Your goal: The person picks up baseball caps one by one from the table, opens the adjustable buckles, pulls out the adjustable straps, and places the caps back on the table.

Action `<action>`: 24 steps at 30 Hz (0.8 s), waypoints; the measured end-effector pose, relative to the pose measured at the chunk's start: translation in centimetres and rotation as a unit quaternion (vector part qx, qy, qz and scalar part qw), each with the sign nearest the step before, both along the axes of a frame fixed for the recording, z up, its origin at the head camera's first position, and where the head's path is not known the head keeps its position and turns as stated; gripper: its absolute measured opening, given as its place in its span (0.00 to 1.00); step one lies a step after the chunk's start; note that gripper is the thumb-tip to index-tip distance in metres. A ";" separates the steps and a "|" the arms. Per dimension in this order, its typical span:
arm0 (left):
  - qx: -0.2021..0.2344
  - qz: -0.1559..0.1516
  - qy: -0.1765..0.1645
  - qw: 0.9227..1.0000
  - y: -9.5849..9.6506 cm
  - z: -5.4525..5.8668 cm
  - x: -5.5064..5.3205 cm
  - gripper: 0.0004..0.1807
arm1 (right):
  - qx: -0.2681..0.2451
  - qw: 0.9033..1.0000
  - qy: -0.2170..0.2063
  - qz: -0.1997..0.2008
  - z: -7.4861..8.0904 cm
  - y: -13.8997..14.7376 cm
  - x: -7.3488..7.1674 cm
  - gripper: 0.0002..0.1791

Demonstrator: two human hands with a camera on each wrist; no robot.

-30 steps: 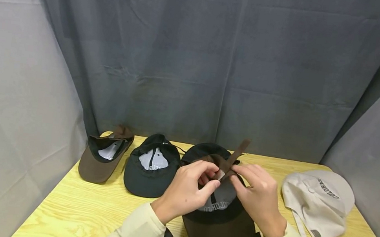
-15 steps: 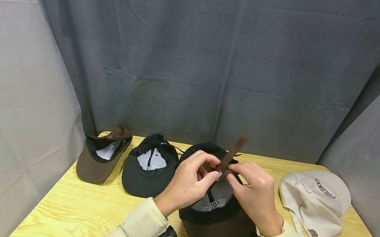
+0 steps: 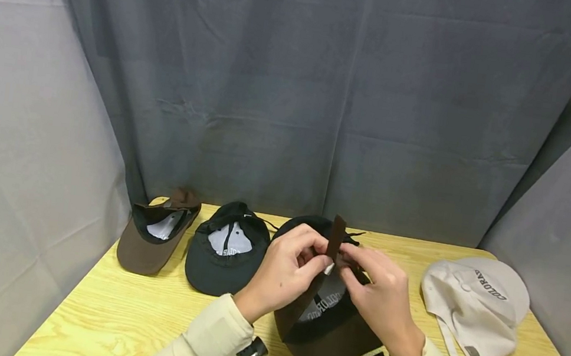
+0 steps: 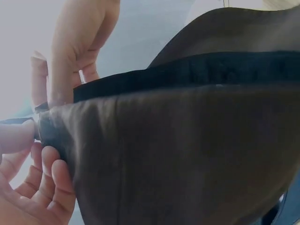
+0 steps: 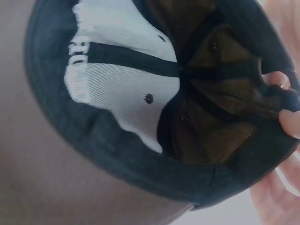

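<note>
Both hands work at the back of a dark brown baseball cap (image 3: 334, 350), tipped so its inside shows in the head view. My left hand (image 3: 284, 273) pinches the cap's brown back strap (image 3: 336, 237) beside a small pale piece, the strap's end sticking up above the fingers. My right hand (image 3: 380, 296) grips the back edge of the cap with thumb and forefinger, close to the left fingertips. From the right wrist, a dark sweatband (image 5: 136, 164) and a pale lining panel (image 5: 126, 93) are seen inside. The crown (image 4: 187, 154) fills most of the left wrist view.
A brown cap (image 3: 144, 256) and a black cap (image 3: 222, 274) lie upside down at the left on the wooden table (image 3: 102, 322). Another black cap (image 3: 307, 222) is partly hidden behind the held one. At the right lies a beige cap (image 3: 483, 309) with its strap trailing.
The strap's free end has swung from leaning right to nearly upright. The brown cap has turned and tilted a little between the hands, which stay in nearly the same place.
</note>
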State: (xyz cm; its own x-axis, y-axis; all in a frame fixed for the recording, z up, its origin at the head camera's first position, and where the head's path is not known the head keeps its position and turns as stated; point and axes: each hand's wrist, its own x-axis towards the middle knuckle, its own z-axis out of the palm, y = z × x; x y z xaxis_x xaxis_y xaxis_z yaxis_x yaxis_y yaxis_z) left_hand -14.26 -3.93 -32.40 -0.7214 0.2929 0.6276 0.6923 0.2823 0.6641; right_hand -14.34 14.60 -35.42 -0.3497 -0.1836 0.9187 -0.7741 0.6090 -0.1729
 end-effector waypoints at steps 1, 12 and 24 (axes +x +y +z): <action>0.002 0.000 -0.001 1.000 0.0 0.1 0.0 0.03 | 0.001 1.000 0.012 0.001 0.0 0.0 0.0 0.08; 0.001 0.051 -0.018 0.999 0.1 0.2 0.4 0.01 | 0.031 0.997 0.067 0.015 0.1 -0.4 0.1 0.16; 0.076 0.077 -0.088 0.990 0.2 0.7 1.0 0.03 | 0.042 0.999 0.027 -0.001 -0.7 -0.6 0.7 0.18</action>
State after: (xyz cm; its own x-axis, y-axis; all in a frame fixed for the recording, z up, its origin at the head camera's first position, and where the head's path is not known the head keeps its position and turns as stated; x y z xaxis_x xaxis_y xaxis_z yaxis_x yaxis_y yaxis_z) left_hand -13.27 -3.69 -31.70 -0.8526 0.0832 0.5160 0.5182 0.2631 0.8138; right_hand -13.60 14.00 -36.13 -0.2997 -0.2603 0.9178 -0.7798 0.6211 -0.0785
